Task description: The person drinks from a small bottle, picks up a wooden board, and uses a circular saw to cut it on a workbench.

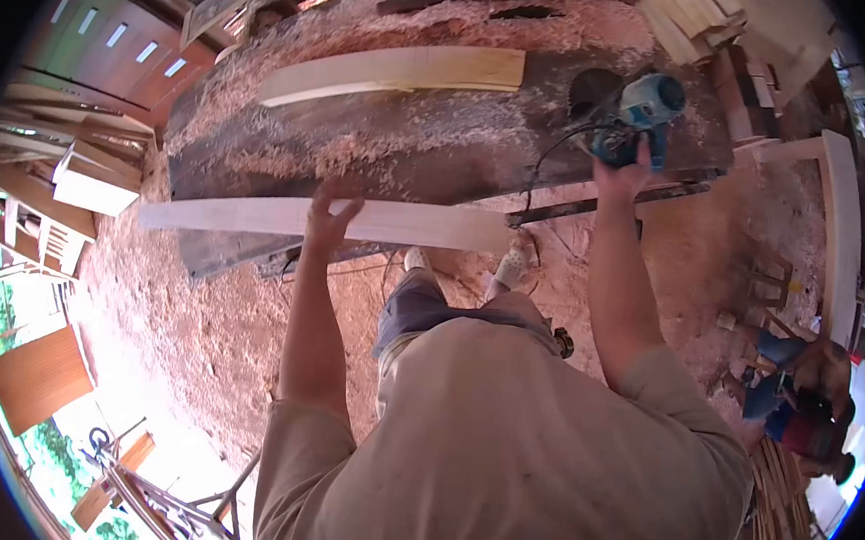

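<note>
A long pale board point(426, 225) lies along the near edge of the dark workbench point(439, 170). My left hand point(329, 221) is on this board, its thumb and fingers bent over it and slightly apart. On the right part of the bench, my right hand point(624, 173) is wrapped round the handle of a teal power tool point(652, 100), whose dark cord hangs toward the bench edge. A second, slightly curved board point(396, 72) rests farther back on the bench, touched by neither hand.
Wood shavings point(340, 153) cover parts of the bench and the floor. Stacked planks point(686, 22) stand at the back right. Two people point(795, 391) are at the far right. Cut wood pieces point(93, 181) and a slatted panel point(107, 47) are at the left.
</note>
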`<state>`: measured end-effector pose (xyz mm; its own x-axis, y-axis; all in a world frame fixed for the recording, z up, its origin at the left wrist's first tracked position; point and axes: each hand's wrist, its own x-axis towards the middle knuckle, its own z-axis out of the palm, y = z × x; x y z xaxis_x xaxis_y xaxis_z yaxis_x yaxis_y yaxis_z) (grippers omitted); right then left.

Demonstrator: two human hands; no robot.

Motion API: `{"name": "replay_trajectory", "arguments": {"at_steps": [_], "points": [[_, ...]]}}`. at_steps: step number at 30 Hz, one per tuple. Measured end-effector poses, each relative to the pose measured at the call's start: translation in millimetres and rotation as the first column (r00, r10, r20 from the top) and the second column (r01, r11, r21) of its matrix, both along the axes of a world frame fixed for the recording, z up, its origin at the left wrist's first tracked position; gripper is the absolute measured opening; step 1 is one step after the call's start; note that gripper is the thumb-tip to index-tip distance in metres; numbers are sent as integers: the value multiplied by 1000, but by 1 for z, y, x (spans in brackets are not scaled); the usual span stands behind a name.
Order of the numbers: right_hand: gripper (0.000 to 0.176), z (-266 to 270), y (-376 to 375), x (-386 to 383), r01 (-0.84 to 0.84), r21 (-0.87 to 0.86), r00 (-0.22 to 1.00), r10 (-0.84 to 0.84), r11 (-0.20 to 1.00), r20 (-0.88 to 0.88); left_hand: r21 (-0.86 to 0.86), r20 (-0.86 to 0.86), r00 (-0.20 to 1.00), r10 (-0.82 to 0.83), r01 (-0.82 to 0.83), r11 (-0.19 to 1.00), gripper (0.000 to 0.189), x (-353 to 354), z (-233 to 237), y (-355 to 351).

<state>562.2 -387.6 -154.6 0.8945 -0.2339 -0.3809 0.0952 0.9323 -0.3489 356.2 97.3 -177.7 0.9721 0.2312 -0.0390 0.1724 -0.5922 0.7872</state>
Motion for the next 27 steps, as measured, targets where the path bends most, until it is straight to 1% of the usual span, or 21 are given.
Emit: {"name": "replay_trajectory", "arguments": {"at_steps": [1,3,5,7,9,11,12,13,14,15,17,18,19,20,21,22,23,24,25,26,27], "points": [[17,-4,-7,3,68,49,995,-72,996,74,-5,-11,1000,4,-4,1000,60,-10,-11,14],[15,-5,-29,5,10,38,989,-15,999,147,17,56,882,467,-469,883,76,-15,-15,27],[13,15,-34,0,-34,10,971,30,999,238,-39,-174,660,731,-747,664,99,-29,-69,101],[14,71,-29,-36,-128,-242,964,178,962,199,555,-39,512,858,-703,445,117,-33,-64,135],[24,125,-16,-97,-80,-440,986,135,894,94,465,-137,431,892,-767,443,122,-27,-33,136],[31,161,-10,-155,-239,-673,967,237,700,-97,349,-174,459,871,-799,490,113,-17,-26,136],[31,185,4,-183,-211,-686,975,200,697,-97,311,-107,445,889,-834,455,109,-15,-32,138],[33,212,20,-203,-315,-882,949,138,351,-284,258,-43,419,907,-872,415,105,-11,-36,136],[35,229,34,-224,-437,-899,899,0,-36,-437,216,-39,427,903,-879,425,99,-10,-25,130],[35,235,46,-246,-435,-900,900,-32,-35,-434,207,-49,453,890,-867,453,99,-11,-27,137],[36,245,65,-280,-516,-828,854,-62,-220,-516,174,8,452,892,-879,444,98,-10,-37,153],[36,250,77,-296,-519,-826,853,-83,-221,-515,185,50,481,875,-866,465,91,-10,-38,160],[38,254,89,-309,-601,-789,799,-101,-126,-593,180,43,495,868,-858,480,91,-12,-38,162],[40,255,101,-321,-672,-740,738,-105,-25,-666,360,20,532,847,-794,490,86,-12,-32,165],[40,253,114,-332,-671,-742,738,-117,-19,-664,527,-6,563,826,-700,481,81,-8,-23,167],[40,248,126,-341,-672,-739,736,-70,51,-673,666,61,702,710,-558,495,64,-4,9,141],[40,242,137,-348,-675,-728,732,-20,119,-681,458,-79,878,471,-388,800,57,5,-9,143],[40,234,148,-355,-683,-719,724,-17,125,-690,189,-139,976,166,-138,972,51,16,-5,133],[40,224,158,-360,-692,-711,716,-10,127,-698,-128,74,993,88,-78,989,40,15,-10,96],[38,215,167,-362,-642,-758,766,60,112,-640,-443,-184,924,-336,227,867,43,28,4,79],[38,211,175,-364,-645,-756,764,58,114,-643,-406,-277,796,-538,411,816,48,41,9,59]]}}
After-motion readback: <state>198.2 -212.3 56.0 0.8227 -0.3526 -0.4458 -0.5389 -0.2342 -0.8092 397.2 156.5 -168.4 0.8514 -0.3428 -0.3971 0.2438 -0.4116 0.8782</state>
